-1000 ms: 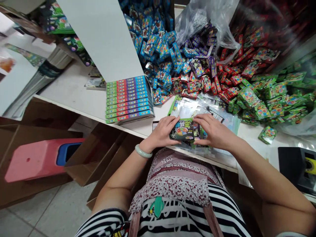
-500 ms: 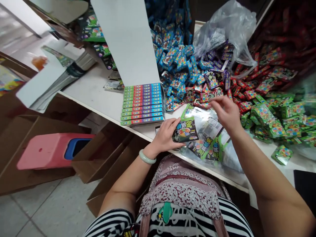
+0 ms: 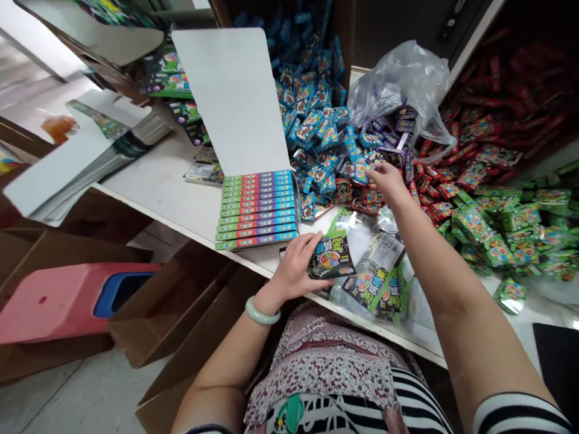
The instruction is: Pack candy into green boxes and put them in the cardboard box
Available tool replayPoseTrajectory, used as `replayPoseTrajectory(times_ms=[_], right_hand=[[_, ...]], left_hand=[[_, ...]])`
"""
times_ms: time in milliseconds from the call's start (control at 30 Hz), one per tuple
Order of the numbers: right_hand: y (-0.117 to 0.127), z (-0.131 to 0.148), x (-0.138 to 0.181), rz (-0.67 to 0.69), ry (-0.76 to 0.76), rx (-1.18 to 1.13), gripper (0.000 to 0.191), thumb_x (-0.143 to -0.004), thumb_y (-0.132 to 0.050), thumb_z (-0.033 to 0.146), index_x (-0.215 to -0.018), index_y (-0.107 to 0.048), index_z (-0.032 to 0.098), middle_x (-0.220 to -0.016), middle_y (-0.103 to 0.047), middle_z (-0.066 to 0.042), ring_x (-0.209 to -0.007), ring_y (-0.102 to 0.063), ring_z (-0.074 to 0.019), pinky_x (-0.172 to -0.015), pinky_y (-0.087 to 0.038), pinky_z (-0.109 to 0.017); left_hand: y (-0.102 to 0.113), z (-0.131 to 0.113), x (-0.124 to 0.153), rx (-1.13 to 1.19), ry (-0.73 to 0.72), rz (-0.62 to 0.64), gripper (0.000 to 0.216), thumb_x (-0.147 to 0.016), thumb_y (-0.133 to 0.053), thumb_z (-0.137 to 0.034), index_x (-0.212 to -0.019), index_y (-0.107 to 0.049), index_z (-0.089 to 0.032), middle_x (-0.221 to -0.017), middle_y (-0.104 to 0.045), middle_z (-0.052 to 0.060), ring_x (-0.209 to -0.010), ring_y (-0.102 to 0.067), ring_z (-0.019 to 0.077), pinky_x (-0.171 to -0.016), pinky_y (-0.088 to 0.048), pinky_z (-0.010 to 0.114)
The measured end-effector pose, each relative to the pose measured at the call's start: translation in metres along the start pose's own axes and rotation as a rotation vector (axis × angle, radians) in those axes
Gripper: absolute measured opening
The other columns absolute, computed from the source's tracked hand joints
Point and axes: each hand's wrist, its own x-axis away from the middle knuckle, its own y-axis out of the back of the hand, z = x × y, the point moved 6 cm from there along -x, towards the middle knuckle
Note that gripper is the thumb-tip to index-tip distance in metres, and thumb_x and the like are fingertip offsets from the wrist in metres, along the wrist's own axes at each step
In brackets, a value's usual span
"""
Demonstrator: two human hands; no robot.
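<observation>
Near the middle of the frame, the left hand grips a flat black-and-green packet at its left side, thumb below and fingers curled above, over the front edge of the desk. Just above and to the right, the right hand appears to pinch a small blue box between its fingertips at the near edge of the heaps. As for what is done, left of centre a neat block of boxes stands in even rows banded green, red, purple and blue, below an upright white panel. Much looks unsorted: blue, purple, red and green heaps spread from the upper centre to the right edge, and more printed packets lie loose right of the left hand. The held packet looks glossy and tilted, with bright lettering and a round colourful picture on its face; whether it contains anything cannot be told.
</observation>
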Motion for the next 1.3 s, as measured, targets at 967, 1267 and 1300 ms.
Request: replayPoseTrajectory(times_ms=[967, 1267, 1300], right_hand=[[0.105, -0.084, 0.188, 0.308, 0.683, 0.415, 0.031, -0.096, -0.044, 0.027, -0.115, -0.070, 0.026, -0.119, -0.067, -0.010, -0.114, -0.063, -0.0255, -0.099, -0.051, -0.048], [0.099, -0.080, 0.160, 0.152, 0.189, 0.083, 0.038, -0.091, -0.044, 0.035, -0.121, -0.066, 0.027, -0.119, -0.069, -0.003, -0.105, -0.064, -0.0237, -0.096, -0.052, -0.044], [0.097, -0.081, 0.160, 0.170, 0.149, 0.085, 0.036, -0.090, -0.046, 0.037, -0.118, -0.067, 0.027, -0.116, -0.070, -0.002, -0.104, -0.064, -0.0237, -0.095, -0.052, -0.044]], left_hand=[[-0.020, -0.004, -0.007, -0.041, -0.045, 0.069, 0.108, -0.074, -0.071, -0.072, -0.157, -0.025, -0.023, -0.136, -0.050, 0.017, -0.126, -0.053, 0.0359, -0.108, -0.046, 0.054], [-0.016, 0.001, -0.006, -0.041, -0.026, 0.051, 0.108, -0.074, -0.070, -0.074, -0.157, -0.025, -0.023, -0.137, -0.049, 0.017, -0.126, -0.052, 0.0354, -0.109, -0.046, 0.054], [-0.017, 0.002, -0.005, -0.041, -0.018, 0.056, 0.109, -0.073, -0.071, -0.074, -0.157, -0.025, -0.023, -0.137, -0.049, 0.017, -0.126, -0.052, 0.0355, -0.108, -0.046, 0.054]])
